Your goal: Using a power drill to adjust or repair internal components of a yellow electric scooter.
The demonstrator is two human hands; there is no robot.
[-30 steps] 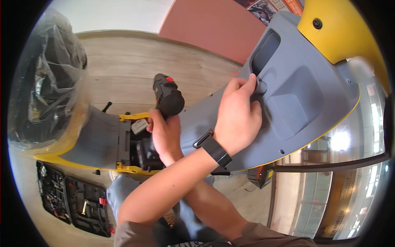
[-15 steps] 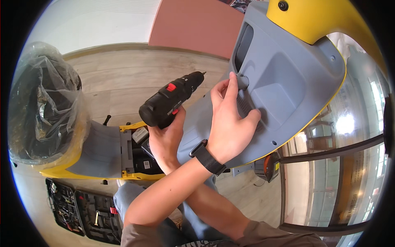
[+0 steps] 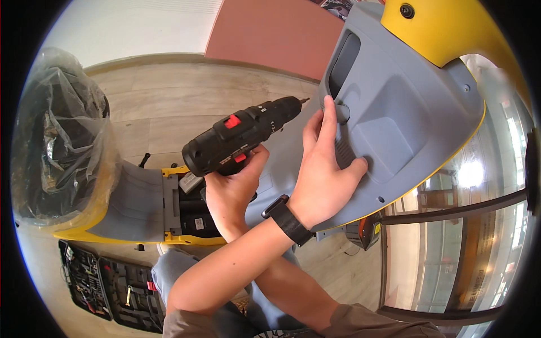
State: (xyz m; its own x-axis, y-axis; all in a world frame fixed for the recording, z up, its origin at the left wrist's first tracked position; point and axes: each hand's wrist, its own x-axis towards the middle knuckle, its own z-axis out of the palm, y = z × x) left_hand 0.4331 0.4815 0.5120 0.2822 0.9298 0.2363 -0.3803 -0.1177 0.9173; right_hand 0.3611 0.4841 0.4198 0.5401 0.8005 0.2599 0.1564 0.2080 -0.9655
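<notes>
My forearms are crossed. My right hand (image 3: 234,183) grips a black cordless drill (image 3: 239,138) with red switches, its bit pointing up and right toward the panel's left edge. Wearing a black-banded watch, my left hand (image 3: 327,169) rests on a grey plastic scooter panel (image 3: 417,107). Its fingers are spread, the index stretched up beside a small round grey knob (image 3: 342,114) and the thumb apart to the right. Whatever lies under the palm is hidden. The panel has an oblong slot (image 3: 345,62) and a recessed pocket (image 3: 389,135).
Yellow bodywork (image 3: 439,28) arches over the panel. At left is a plastic-wrapped seat (image 3: 62,141), with an open compartment (image 3: 194,217) holding dark parts beside it. An open tool case (image 3: 127,290) lies on the floor. A glass-fronted door (image 3: 456,225) stands at right.
The drill has moved right and slightly up, its bit closer to the panel's left edge. The panel and my left hand appear slightly farther right, with the hand's pose much the same.
</notes>
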